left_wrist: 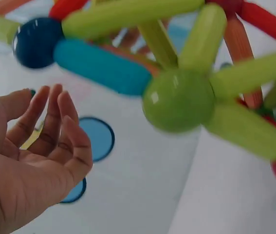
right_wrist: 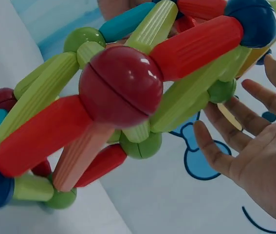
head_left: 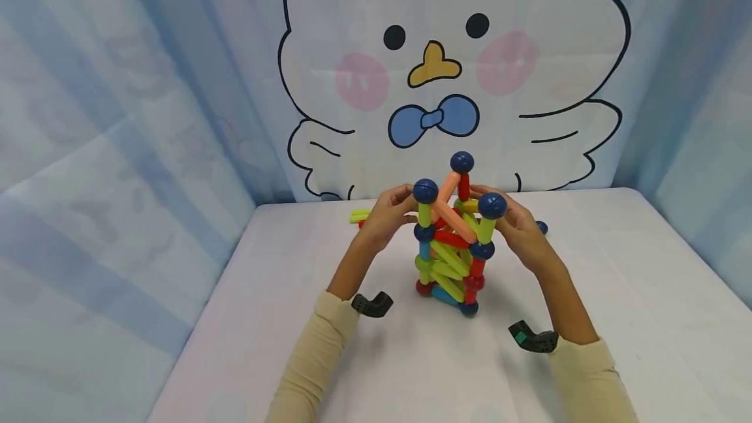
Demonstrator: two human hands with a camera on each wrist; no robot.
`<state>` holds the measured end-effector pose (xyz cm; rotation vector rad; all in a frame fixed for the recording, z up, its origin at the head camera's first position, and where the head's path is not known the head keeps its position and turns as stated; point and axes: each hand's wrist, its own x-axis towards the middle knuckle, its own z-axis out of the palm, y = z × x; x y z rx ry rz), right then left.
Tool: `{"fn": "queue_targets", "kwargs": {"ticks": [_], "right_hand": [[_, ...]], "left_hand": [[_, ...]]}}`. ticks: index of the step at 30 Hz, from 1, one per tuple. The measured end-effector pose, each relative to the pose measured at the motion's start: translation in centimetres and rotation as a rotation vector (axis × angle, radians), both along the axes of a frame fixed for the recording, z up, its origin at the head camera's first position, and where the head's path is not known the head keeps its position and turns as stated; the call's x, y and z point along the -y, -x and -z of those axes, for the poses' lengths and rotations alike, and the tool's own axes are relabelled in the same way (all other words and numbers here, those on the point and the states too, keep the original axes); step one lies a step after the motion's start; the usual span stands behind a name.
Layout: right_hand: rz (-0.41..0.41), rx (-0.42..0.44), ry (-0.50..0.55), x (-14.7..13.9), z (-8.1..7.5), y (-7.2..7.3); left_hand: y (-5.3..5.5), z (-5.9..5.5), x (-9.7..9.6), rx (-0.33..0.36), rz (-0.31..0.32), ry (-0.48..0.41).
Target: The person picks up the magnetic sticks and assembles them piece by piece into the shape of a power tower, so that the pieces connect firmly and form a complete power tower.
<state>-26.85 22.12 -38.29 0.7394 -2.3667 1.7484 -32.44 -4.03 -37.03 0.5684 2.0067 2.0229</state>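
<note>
A tower of magnetic sticks and balls (head_left: 451, 260) stands upright on the white table, with blue, red and green balls joining coloured sticks. Three blue balls top its posts, and orange sticks (head_left: 455, 220) run between the posts near the top. To its left, my left hand (head_left: 388, 217) is raised beside the upper part; in the left wrist view its fingers bend loosely around nothing. My right hand (head_left: 525, 234) is on the other side, partly behind the tower. Its spread fingers (right_wrist: 235, 122) lie close to the upper sticks in the right wrist view.
Yellow-green sticks (head_left: 360, 214) and a bit of red lie behind my left hand near the table's back edge. A loose blue ball (head_left: 542, 227) is beyond my right hand. Behind the table (head_left: 282, 318) hangs a printed curtain (head_left: 364, 12).
</note>
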Motion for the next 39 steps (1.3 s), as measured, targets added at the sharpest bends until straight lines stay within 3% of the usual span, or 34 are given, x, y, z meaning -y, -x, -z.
{"fn": "queue_targets", "kwargs": {"ticks": [3,9,11,16,21,26,34,39], "right_hand": [[-0.022,0.003,-0.042,-1.1,0.1,-0.7],[-0.199,0.009,-0.066,-2.1,-0.1,-1.6],[-0.205,-0.012,-0.112,-1.8,-0.3,-1.8],[-0.161,-0.052,-0.185,-0.6,-0.7,-2.2],[-0.141,-0.026,-0.248,0.2,-0.8,-2.7],[-0.142,-0.027,-0.289,0.5,-0.8,-3.0],[-0.158,-0.021,-0.322,0.5,-1.2,-3.0],[-0.162,-0.005,-0.341,0.7,-1.6,-3.2]], "left_hand": [[1.0,1.6,1.1,0.004,-0.074,0.097],[3.3,5.3,4.4,0.056,-0.318,0.374],[3.9,6.3,5.0,0.016,-0.374,0.503],[5.2,8.5,5.3,-0.194,-0.444,0.848],[5.6,9.9,5.3,-0.303,-0.463,1.104],[5.3,10.1,5.3,-0.359,-0.433,1.270],[4.7,9.8,6.0,-0.431,-0.227,1.372],[4.3,9.5,6.4,-0.434,-0.219,1.396]]}}
